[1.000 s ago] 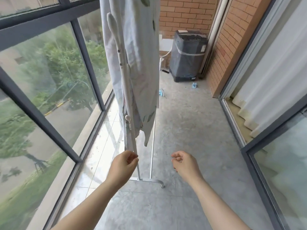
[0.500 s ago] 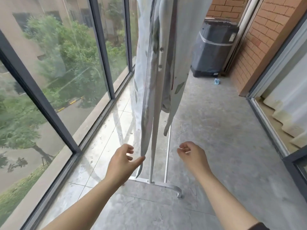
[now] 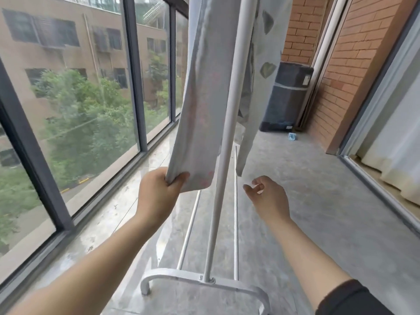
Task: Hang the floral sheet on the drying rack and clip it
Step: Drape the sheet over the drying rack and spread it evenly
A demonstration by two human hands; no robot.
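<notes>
In the head view the floral sheet [image 3: 200, 98] hangs over the drying rack [image 3: 223, 155], with a fold on each side of the rack's upright pole. The left hand [image 3: 156, 196] grips the sheet's lower corner left of the pole, and the right hand [image 3: 268, 196] hovers empty, fingers loosely curled, right of it. Nothing visibly pins the sheet, so a hard downward tug on that corner could drag it off to one side.

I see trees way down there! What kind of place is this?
Probably an enclosed balcony for laundry: tall windows, a drying rack holding a floral sheet, and a covered washing machine.
</notes>
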